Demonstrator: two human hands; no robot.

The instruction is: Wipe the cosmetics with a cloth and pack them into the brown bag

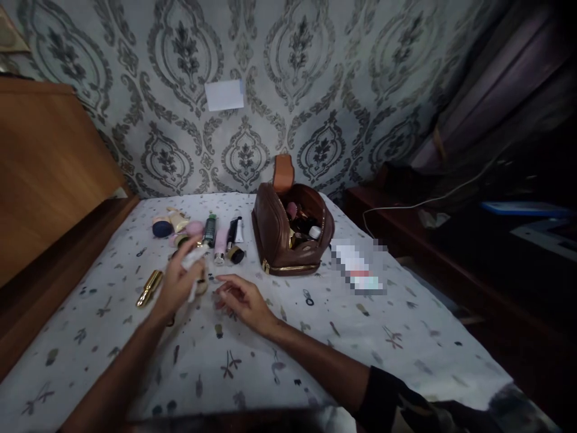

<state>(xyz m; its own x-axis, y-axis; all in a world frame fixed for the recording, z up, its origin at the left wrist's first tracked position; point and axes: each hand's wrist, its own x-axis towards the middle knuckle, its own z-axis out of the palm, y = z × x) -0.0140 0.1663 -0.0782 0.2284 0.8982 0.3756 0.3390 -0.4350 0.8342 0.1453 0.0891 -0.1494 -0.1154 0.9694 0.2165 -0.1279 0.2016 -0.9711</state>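
Observation:
My left hand [178,282] is closed around a white item [195,258], blurred and partly hidden by the fingers. Just to its right, my right hand [243,300] hovers over the cloth with curled fingers; whether it holds anything is unclear. Beyond the hands stand or lie a dark green bottle [210,230], a pink tube [220,245], black and white tubes [235,231] and a dark round jar [235,255]. A gold tube [149,289] lies left of my left hand. An open brown bag [274,234] full of small items sits to the right.
A patterned white cloth [270,385] covers the surface. Behind it is a wallpapered wall. Round containers [161,227] lie at the back left, beside a wooden panel [49,174]. A pixelated flat item [358,267] lies right of the bag, and a cable [419,207] runs further right.

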